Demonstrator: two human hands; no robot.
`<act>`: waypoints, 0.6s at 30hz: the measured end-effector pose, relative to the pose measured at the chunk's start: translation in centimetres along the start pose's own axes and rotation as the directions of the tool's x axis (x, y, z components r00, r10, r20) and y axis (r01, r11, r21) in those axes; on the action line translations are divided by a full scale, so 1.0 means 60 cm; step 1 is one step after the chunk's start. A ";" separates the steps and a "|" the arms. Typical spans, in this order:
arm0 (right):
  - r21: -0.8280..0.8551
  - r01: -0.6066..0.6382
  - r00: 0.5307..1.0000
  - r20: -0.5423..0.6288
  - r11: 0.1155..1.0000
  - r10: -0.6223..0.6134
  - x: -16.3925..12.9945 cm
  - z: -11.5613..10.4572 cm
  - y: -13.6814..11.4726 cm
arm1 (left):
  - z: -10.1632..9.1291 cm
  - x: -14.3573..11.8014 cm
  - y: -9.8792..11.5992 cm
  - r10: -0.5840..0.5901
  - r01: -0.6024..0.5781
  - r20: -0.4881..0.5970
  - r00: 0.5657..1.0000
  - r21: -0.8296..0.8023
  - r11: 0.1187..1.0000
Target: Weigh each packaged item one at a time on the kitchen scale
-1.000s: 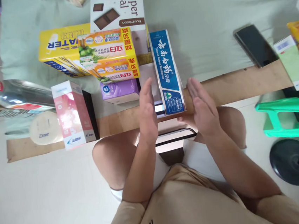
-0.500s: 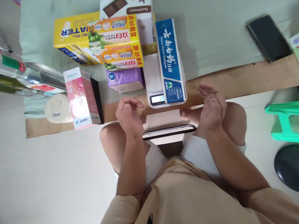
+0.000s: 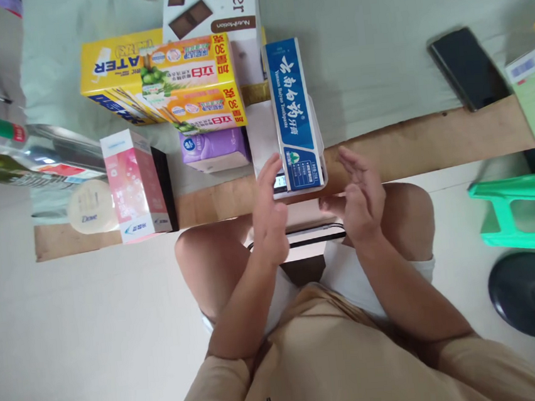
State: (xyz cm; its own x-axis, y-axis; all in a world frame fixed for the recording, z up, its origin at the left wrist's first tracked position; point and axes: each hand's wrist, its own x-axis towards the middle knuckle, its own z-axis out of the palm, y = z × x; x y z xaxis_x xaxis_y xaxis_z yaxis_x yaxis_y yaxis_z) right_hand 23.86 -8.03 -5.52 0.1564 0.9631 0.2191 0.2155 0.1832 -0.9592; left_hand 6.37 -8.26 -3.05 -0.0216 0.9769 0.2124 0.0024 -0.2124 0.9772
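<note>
The blue toothpaste box (image 3: 293, 117) is lying lengthwise on the white kitchen scale (image 3: 261, 139) at the near edge of the wooden board (image 3: 432, 143). The left hand (image 3: 269, 216) is reaching in with fingers spread loosely, its fingertips touching the scale's front beside the box. The right hand (image 3: 362, 199) is hovering open just beside the box's near end, gripping nothing. A purple pack (image 3: 215, 149) is sitting left of the scale.
</note>
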 end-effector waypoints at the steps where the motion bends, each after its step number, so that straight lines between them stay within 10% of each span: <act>1: -0.019 0.027 0.999 0.025 0.999 -0.026 0.003 0.008 -0.012 | 0.009 -0.005 0.001 0.003 -0.005 0.048 0.999 0.040 0.999; 8: -0.181 0.011 0.983 0.182 0.983 0.023 0.063 0.053 -0.086 | 0.033 -0.016 0.005 -0.066 0.072 0.083 0.994 -0.068 0.995; 18: -0.294 -0.081 0.969 0.200 0.952 0.144 0.118 0.064 -0.073 | 0.028 -0.005 -0.005 -0.133 0.138 0.040 0.990 -0.177 0.974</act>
State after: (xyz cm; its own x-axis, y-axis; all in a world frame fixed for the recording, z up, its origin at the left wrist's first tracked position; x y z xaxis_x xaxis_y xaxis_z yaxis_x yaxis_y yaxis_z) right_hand 20.32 -1.25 -0.43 -0.0107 0.9992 0.0385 0.4759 0.0389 -0.8786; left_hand 8.07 -8.46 -3.39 0.0183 0.9966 0.0802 -0.1780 -0.0756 0.9811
